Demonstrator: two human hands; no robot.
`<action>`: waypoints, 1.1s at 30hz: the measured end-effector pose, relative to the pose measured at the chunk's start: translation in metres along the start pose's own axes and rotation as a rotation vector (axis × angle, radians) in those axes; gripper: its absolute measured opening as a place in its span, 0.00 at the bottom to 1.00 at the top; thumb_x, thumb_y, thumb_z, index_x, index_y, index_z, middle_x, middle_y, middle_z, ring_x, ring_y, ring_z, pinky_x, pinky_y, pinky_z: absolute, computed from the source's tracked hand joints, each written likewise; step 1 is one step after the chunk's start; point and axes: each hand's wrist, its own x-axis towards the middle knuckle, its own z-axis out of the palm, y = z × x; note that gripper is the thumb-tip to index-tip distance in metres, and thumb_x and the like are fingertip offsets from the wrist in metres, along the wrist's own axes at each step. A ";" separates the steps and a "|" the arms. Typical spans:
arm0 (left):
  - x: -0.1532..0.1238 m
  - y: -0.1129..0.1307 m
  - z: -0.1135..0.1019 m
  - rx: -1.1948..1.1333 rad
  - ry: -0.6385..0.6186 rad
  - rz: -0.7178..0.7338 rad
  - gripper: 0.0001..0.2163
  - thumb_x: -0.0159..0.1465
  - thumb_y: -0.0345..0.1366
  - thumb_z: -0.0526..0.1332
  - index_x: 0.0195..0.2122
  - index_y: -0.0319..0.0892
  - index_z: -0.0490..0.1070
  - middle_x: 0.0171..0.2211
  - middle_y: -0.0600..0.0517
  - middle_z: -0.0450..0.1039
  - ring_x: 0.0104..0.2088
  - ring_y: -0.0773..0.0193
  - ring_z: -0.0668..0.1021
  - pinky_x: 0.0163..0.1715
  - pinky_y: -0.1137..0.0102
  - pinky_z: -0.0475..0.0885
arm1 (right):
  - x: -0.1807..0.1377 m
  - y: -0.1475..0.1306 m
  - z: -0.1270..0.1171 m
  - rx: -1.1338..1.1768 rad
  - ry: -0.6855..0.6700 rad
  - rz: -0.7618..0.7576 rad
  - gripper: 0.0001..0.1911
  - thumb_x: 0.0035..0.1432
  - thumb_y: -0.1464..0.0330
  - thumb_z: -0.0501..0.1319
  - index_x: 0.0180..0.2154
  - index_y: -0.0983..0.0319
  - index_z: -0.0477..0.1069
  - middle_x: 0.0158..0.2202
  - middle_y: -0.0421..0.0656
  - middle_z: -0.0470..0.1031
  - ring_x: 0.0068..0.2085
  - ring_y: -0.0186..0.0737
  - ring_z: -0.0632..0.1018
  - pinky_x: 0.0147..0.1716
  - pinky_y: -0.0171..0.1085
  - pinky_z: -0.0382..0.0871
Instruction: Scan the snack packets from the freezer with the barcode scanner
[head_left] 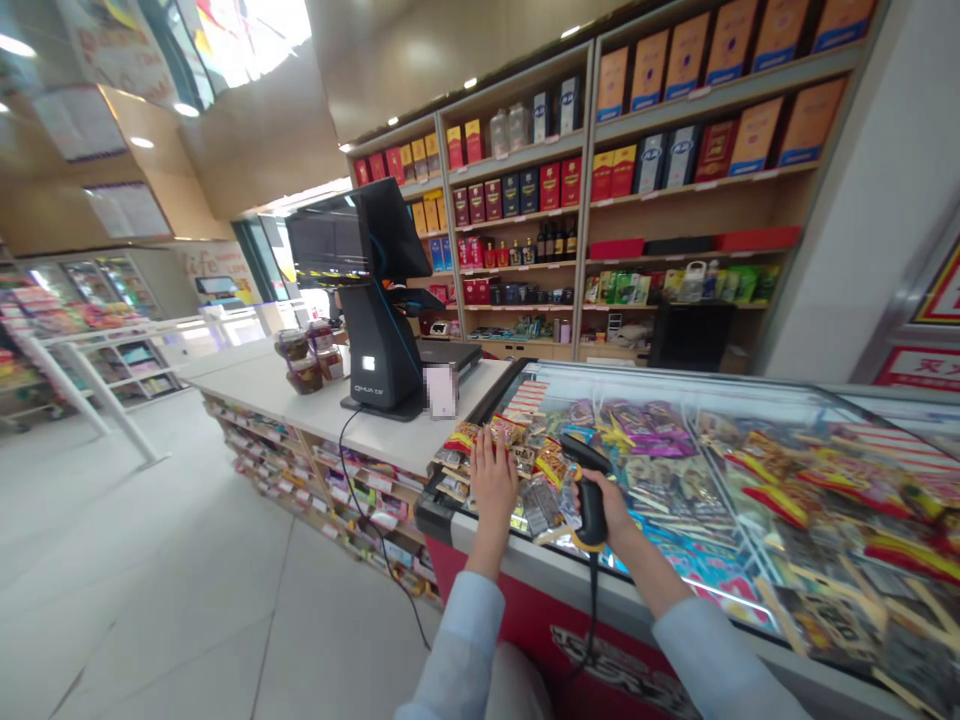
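Note:
My right hand [611, 505] is wrapped round the grip of a black barcode scanner [589, 485], whose cable hangs down in front of the red freezer. The scanner head points at a heap of snack packets [536, 465] lying on the glass lid of the chest freezer [675, 430]. My left hand [493, 472] lies flat, fingers stretched out, on the packets at the left end of the heap, holding nothing.
A black point-of-sale terminal [379, 300] stands on the white counter [262, 385] to the left, with small jars [306, 358] beside it. Racks of small goods run under the counter. Shelves of boxed goods and bottles [600, 180] fill the back wall. Tiled floor lies left.

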 end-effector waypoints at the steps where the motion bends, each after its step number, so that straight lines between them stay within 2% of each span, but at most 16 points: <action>1: 0.000 0.000 0.000 -0.002 0.000 0.002 0.23 0.71 0.34 0.49 0.67 0.40 0.60 0.69 0.43 0.58 0.68 0.51 0.61 0.65 0.53 0.63 | 0.000 0.000 0.000 0.003 -0.001 0.005 0.13 0.48 0.61 0.65 0.21 0.63 0.70 0.15 0.39 0.69 0.15 0.32 0.69 0.13 0.30 0.63; 9: 0.000 0.000 -0.005 -0.047 -0.022 0.001 0.23 0.72 0.35 0.47 0.67 0.40 0.60 0.68 0.42 0.58 0.68 0.48 0.62 0.64 0.51 0.63 | 0.004 0.003 -0.001 0.027 0.000 0.009 0.12 0.50 0.62 0.64 0.21 0.62 0.69 0.16 0.40 0.70 0.15 0.32 0.69 0.13 0.31 0.64; 15: 0.003 -0.001 -0.007 -0.081 -0.041 0.003 0.24 0.72 0.39 0.48 0.67 0.35 0.61 0.68 0.39 0.59 0.68 0.46 0.63 0.65 0.49 0.61 | -0.006 -0.003 -0.001 0.056 0.046 -0.062 0.11 0.49 0.63 0.63 0.21 0.61 0.67 0.15 0.39 0.69 0.14 0.32 0.68 0.12 0.31 0.63; 18: 0.004 -0.003 -0.005 -0.109 -0.013 0.010 0.24 0.71 0.40 0.49 0.66 0.35 0.62 0.67 0.39 0.61 0.67 0.46 0.63 0.65 0.49 0.59 | -0.023 -0.017 -0.013 0.047 0.037 -0.124 0.10 0.48 0.63 0.65 0.22 0.60 0.68 0.15 0.39 0.70 0.15 0.33 0.68 0.13 0.32 0.64; 22: 0.005 0.005 -0.007 -0.152 -0.030 0.075 0.25 0.70 0.40 0.49 0.65 0.34 0.63 0.67 0.38 0.60 0.69 0.47 0.61 0.67 0.50 0.55 | -0.052 -0.048 -0.043 0.011 0.078 -0.200 0.11 0.47 0.61 0.65 0.22 0.60 0.68 0.16 0.39 0.71 0.15 0.33 0.69 0.13 0.33 0.65; 24: 0.007 0.018 -0.011 -0.172 -0.021 0.096 0.25 0.70 0.41 0.49 0.65 0.35 0.63 0.68 0.39 0.59 0.69 0.47 0.60 0.68 0.50 0.54 | -0.066 -0.067 -0.060 0.007 0.110 -0.235 0.11 0.47 0.62 0.65 0.23 0.60 0.69 0.17 0.39 0.71 0.16 0.33 0.69 0.13 0.32 0.65; 27: 0.012 0.051 -0.022 -0.205 0.003 0.118 0.25 0.71 0.42 0.48 0.66 0.36 0.62 0.68 0.40 0.60 0.69 0.48 0.59 0.67 0.50 0.54 | -0.085 -0.095 -0.083 0.031 0.147 -0.298 0.10 0.46 0.62 0.65 0.23 0.60 0.68 0.17 0.38 0.71 0.16 0.33 0.69 0.13 0.32 0.65; 33: 0.013 0.148 -0.040 -0.315 -0.033 0.193 0.25 0.72 0.42 0.47 0.66 0.38 0.60 0.67 0.41 0.60 0.68 0.52 0.62 0.67 0.54 0.57 | -0.122 -0.140 -0.126 0.069 0.192 -0.334 0.12 0.48 0.62 0.66 0.24 0.60 0.67 0.17 0.38 0.71 0.16 0.32 0.69 0.14 0.31 0.65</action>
